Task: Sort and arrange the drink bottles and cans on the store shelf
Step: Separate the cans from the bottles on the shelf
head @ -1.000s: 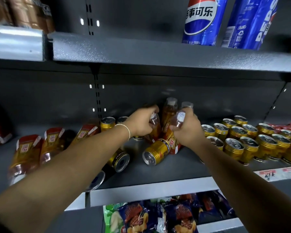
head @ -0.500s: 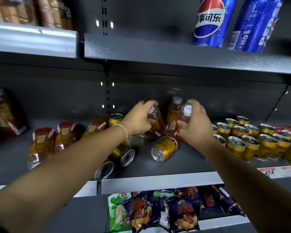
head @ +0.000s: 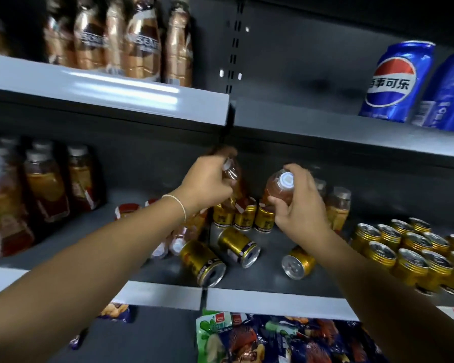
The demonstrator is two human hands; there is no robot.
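Middle shelf (head: 268,275): holds the mixed stock. The centre is disordered, so sorting is judged part done.
Standing cans (head: 414,258): right end, upright, tops up.
Standing bottles (head: 47,184): left end, upright, caps up.
Tipped cans (head: 202,260): centre front, three on their sides, long axes near level, ends toward the shelf edge.
Left bottle (head: 233,176): lifted over the centre cans, tilted, cap up and toward the camera.
Right bottle (head: 278,191): lifted nearby, cap facing the camera.
Left hand (head: 207,184): fingers curled round Left bottle.
Right hand (head: 299,205): fingers and thumb wrapped round Right bottle, probably for carrying to the bottle group.

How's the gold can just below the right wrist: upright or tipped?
Tipped. The gold can lies on its side on the shelf, silver end facing the camera.
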